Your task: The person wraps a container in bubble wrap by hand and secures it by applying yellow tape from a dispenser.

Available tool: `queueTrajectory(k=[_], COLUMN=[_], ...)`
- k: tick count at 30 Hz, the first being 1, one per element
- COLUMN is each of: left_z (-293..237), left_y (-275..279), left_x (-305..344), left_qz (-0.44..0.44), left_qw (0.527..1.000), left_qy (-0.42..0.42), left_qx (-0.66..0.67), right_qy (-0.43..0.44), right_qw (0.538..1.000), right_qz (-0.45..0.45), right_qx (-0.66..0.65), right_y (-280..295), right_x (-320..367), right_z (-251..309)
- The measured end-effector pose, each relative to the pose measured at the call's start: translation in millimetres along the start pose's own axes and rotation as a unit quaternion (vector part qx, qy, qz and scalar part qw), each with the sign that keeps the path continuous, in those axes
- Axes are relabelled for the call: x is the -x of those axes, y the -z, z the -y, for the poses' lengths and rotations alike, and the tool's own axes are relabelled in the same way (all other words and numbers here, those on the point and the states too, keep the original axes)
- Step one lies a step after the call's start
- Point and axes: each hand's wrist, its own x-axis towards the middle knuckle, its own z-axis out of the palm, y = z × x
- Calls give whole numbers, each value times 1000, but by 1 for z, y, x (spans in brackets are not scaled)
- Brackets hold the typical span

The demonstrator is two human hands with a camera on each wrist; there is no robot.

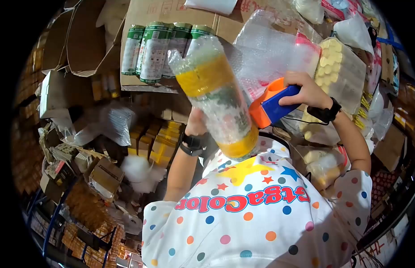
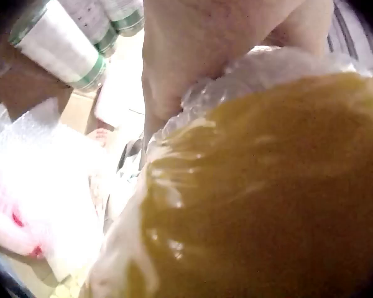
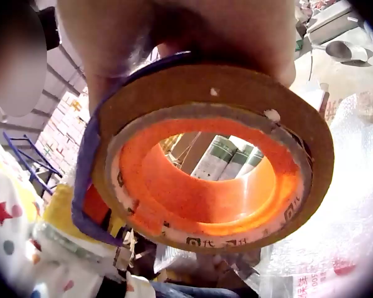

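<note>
A bubble-wrapped bundle (image 1: 223,105) with yellow tape bands round both ends is held tilted in front of the chest; its taped end (image 2: 267,186) fills much of the left wrist view. My left hand (image 1: 197,123) grips it from its left side, the fingers partly hidden behind it. My right hand (image 1: 305,89) holds a blue and orange tape dispenser (image 1: 275,102) just right of the bundle. In the right wrist view the roll of tape (image 3: 214,93) sits round the orange hub (image 3: 211,186), with the right hand (image 3: 193,37) above it.
Several green-and-white cylinders (image 1: 157,51) stand on cardboard (image 1: 180,9) at the top. Bubble wrap (image 1: 270,53) lies to their right, beside yellow foam-like pieces (image 1: 331,62) in clear wrap. Open cartons (image 1: 84,40) are at the upper left, and small taped boxes (image 1: 164,145) lie below.
</note>
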Motion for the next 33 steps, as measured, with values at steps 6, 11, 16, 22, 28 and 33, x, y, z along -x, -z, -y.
queueTrajectory(k=[6, 11, 16, 22, 28, 33], left_z=[-8, -24, -9, -4, -44, -62], left_y=[3, 24, 38, 21, -54, -94], left_x=[-26, -31, -31, -34, -24, -19], left_qz=[0, 25, 87, -55, -262, -161], left_qw=[994, 983, 960, 965, 910, 972], left_qy=[16, 19, 46, 31, 128, 75], left_qx=[105, 179, 262, 254, 294, 155], right_qy=[-82, -57, -36, 6, 44, 39], right_qw=[984, 994, 996, 995, 999, 997], right_qz=[-34, -66, -51, -91, -27, -66], right_qx=[-155, -72, -60, 28, 3, 16], right_y=[14, 24, 24, 16, 31, 33], right_x=[19, 23, 19, 26, 22, 21], right_z=[31, 51, 74, 87, 82, 50])
